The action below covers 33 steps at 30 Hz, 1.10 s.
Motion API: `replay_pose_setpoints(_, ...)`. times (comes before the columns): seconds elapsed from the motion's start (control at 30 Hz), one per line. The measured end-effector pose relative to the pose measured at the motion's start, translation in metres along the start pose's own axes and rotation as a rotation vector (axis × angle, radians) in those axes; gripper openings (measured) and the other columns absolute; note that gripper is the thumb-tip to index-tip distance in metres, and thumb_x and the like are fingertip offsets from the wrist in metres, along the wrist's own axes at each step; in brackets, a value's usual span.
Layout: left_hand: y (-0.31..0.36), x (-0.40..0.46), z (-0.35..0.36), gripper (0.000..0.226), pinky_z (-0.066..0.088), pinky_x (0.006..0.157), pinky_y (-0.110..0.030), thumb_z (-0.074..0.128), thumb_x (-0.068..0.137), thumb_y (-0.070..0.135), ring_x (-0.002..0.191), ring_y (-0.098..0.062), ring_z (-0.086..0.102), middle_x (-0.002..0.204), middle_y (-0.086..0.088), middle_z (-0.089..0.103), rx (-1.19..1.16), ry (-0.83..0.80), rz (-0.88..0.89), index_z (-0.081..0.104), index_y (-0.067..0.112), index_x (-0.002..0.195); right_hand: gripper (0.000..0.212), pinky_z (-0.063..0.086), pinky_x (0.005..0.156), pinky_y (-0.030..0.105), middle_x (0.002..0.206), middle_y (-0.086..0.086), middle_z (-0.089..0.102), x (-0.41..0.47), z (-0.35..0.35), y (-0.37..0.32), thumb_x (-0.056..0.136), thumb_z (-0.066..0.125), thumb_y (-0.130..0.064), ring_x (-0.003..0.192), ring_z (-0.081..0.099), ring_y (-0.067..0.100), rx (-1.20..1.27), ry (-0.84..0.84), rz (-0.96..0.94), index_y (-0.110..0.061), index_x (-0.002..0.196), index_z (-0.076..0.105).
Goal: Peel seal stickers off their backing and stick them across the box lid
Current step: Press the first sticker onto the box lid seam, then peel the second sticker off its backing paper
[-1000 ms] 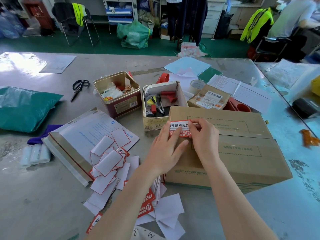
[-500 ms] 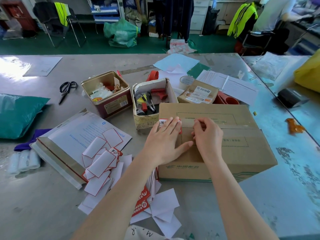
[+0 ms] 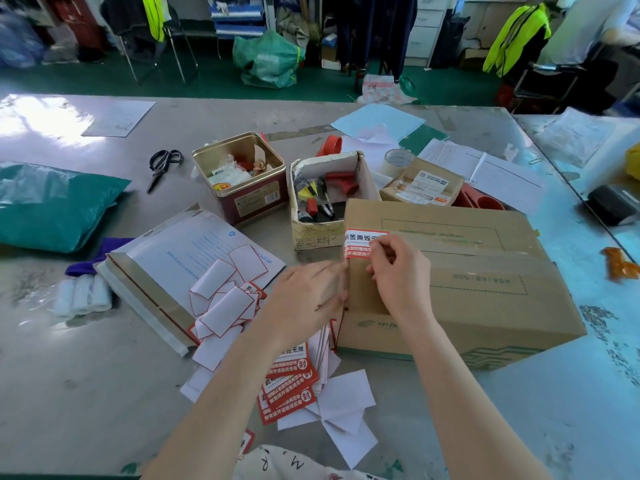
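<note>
A brown cardboard box (image 3: 485,271) lies flat on the table, its lid seam taped. A red and white seal sticker (image 3: 362,241) sits on the lid's left end across the seam. My right hand (image 3: 398,275) rests on the lid with its fingertips pressing the sticker's right edge. My left hand (image 3: 311,296) is blurred beside the box's left wall, fingers loosely apart and holding nothing. A pile of unpeeled seal stickers (image 3: 287,386) lies below the left hand, and peeled white backings (image 3: 225,299) are heaped to the left.
A gold tin (image 3: 242,181) and an open tool carton (image 3: 325,202) stand behind the box. Scissors (image 3: 161,168), a green mailer bag (image 3: 52,206), a white envelope (image 3: 180,258), a small labelled parcel (image 3: 420,187) and papers (image 3: 485,168) lie around. A seated person (image 3: 588,26) is at far right.
The sticker has gone from held above the lid to stuck flat on it. My left hand slid off the lid to the box's left side; my right fingers stay on the sticker.
</note>
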State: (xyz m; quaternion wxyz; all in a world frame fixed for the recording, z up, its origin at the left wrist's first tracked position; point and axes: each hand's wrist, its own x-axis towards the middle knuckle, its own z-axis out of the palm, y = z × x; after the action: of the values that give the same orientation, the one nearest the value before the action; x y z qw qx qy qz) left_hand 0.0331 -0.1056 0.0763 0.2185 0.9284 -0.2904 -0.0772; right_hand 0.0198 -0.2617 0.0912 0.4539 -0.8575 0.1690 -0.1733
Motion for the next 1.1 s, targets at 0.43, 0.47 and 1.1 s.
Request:
replay_pose_setpoints(0.43,-0.091,-0.065,0.001,0.028,0.046,0.089,-0.041,0.043,0.093,0.026,0.109,-0.027,0.055,0.118,-0.007,0.061,-0.149,0.048,-0.535,0.062,0.017,0.112,0.019,0.032,0.051,0.016,0.07,0.003,0.055,-0.053,0.111,-0.02,0.093,0.047,-0.015,0.059,0.046,0.013,-0.128,-0.527,-0.099,-0.007,0.08,0.06)
replay_pose_setpoints(0.47,-0.095,-0.068,0.003,0.028,0.047,0.089,-0.04,0.043,0.094,0.026,0.108,-0.026,0.056,0.118,-0.006,0.062,-0.196,0.037,-0.547,0.062,0.017,0.111,0.02,0.032,0.05,0.022,0.069,0.005,0.055,-0.056,0.116,-0.013,0.093,0.047,-0.015,0.059,0.045,0.015,-0.144,-0.551,-0.04,-0.007,0.079,0.058)
replay_pose_setpoints(1.1,-0.087,-0.081,0.065,0.039,0.044,0.093,-0.029,0.044,0.095,0.019,0.119,-0.021,0.052,0.134,-0.006,0.052,-0.482,-0.137,-0.854,0.041,0.014,0.134,0.027,0.034,0.052,0.014,0.11,0.009,0.062,-0.089,0.121,0.053,0.091,0.05,-0.018,0.08,0.052,0.012,-0.358,-0.589,0.313,-0.006,0.115,0.053)
